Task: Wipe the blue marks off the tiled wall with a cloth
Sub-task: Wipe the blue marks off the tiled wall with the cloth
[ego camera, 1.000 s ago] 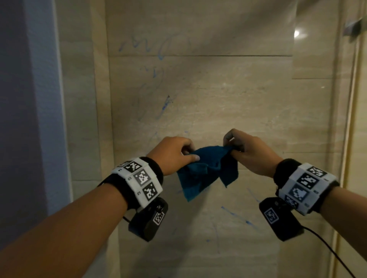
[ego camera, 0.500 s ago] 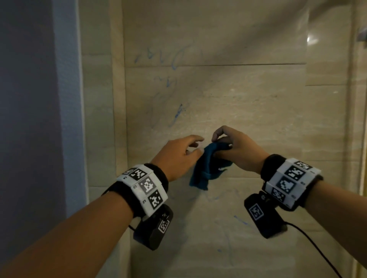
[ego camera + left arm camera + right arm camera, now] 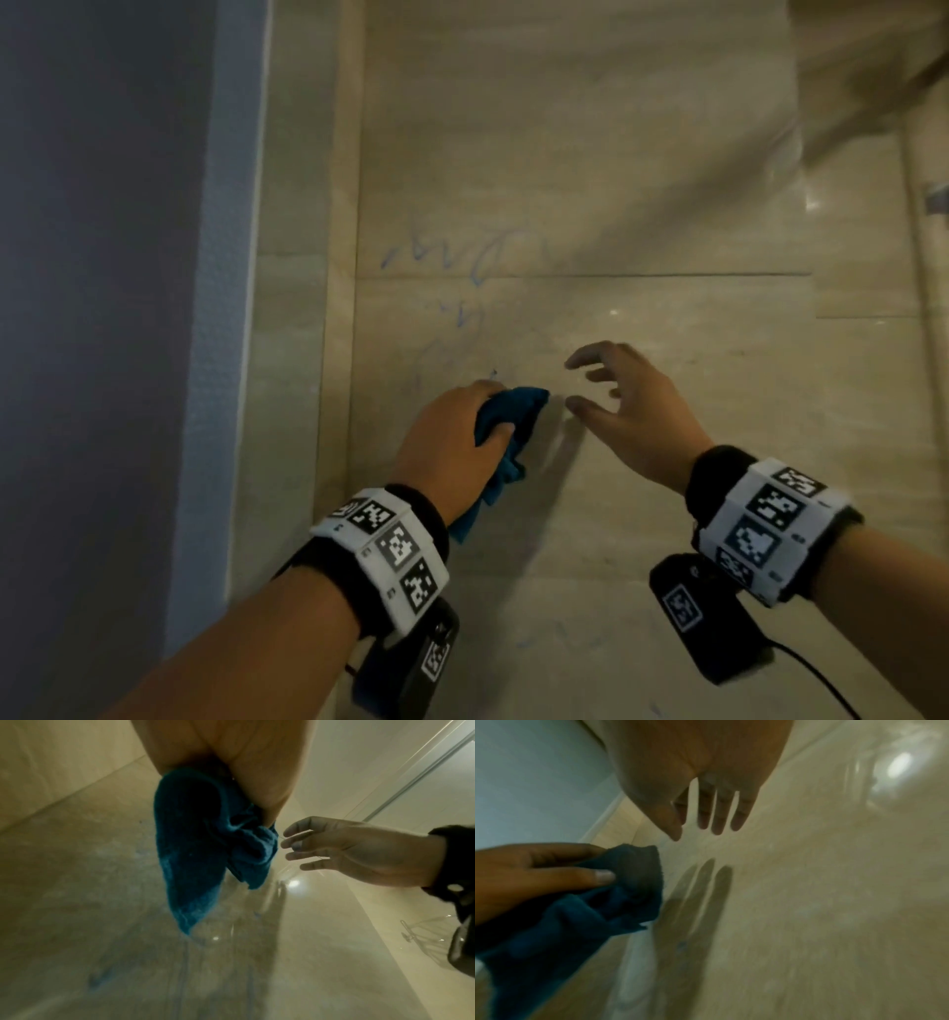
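Observation:
My left hand (image 3: 462, 437) grips a bunched dark blue cloth (image 3: 513, 426) against the beige tiled wall (image 3: 642, 169), with one end of the cloth (image 3: 195, 845) hanging below the palm. Blue marks (image 3: 462, 257) run across the tile joint just above that hand, and fainter blue marks (image 3: 554, 637) lie lower down. My right hand (image 3: 621, 401) hovers just right of the cloth with its fingers (image 3: 718, 811) spread and straight, holding nothing. In the right wrist view the left thumb (image 3: 577, 876) presses on the cloth (image 3: 618, 888).
A grey-blue wall (image 3: 102, 308) and its pale corner edge (image 3: 226, 360) stand to the left of the tiles. A glass panel edge with a metal fitting (image 3: 937, 198) lies at the far right.
The right hand has let go of the cloth and opened, drifting right. The left hand now holds the cloth alone against the wall. The view has tilted up.

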Demonstrator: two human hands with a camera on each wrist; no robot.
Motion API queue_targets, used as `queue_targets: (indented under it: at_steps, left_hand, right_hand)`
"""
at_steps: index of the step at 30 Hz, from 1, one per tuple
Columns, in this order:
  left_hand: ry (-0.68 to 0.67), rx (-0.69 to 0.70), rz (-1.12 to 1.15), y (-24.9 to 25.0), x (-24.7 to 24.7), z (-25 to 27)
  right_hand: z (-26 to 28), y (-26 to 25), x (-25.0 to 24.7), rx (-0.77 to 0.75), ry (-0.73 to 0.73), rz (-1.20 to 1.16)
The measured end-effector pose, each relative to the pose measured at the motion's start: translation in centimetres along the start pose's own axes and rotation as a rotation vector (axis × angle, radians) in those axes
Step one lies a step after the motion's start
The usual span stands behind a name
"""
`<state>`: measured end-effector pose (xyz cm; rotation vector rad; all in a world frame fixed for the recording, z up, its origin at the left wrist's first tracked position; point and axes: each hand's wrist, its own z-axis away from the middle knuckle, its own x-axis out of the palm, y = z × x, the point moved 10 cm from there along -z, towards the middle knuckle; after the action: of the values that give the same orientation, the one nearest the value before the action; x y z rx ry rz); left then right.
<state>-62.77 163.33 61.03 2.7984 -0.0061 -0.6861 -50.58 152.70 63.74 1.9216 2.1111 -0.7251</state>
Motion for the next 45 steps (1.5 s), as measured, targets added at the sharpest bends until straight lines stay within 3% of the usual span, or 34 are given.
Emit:
queue_targets:
  at_steps: [4,10,14,20,23,26,32,37,40,42,45]
  left_hand:
    - [0.096,0.057,-0.183,0.8,-2.4,-3.0]
    - [0.242,0.137,-0.352,2.7,-4.6,-7.1]
    - [0.197,0.155,-0.411,2.7,-2.9,-8.5]
    - [0.170,0.349,-0.505,1.5,0.8,-6.6]
    - [0.162,0.331,-0.538,0.4,0.7,-6.3]
    - [0.066,0.311,-0.500,-0.7,0.9,-7.0]
    - [0.205,0.169,-0.557,-0.3,-2.0,-9.1]
    - [0.062,0.350,-0.524,1.3,0.6,-9.0]
    - [0.021,0.393,-0.650,0.9,0.0,-9.0]
    - [0.016,0.316,-0.689,-0.4,-1.4,-10.5]
    - [0.132,0.165,-0.693,-1.4,-3.6,-13.3]
  right_hand:
    - [-4.1,0.6,-3.3,0.012,0.137,0.341]
    - [-10.1,2.2,-2.0,0.092,0.040,0.634]
    - [-11.1,3.8,-0.4,0.122,-0.027,0.671]
    - [-10.7,3.7,-0.1,0.096,-0.044,0.656]
    - [-10.6,3.7,-0.1,0.106,-0.062,0.650]
    - [-10.6,3.5,-0.1,0.102,-0.073,0.644]
    - [-10.4,3.2,0.0,0.094,-0.080,0.644]
    - [-10.3,3.1,0.0,0.096,-0.085,0.646]
    - [-10.3,3.1,-0.1,0.095,-0.085,0.647]
    - [-10.3,3.1,-0.1,0.095,-0.098,0.645]
    - [-10.4,3.2,0.0,0.081,-0.105,0.646]
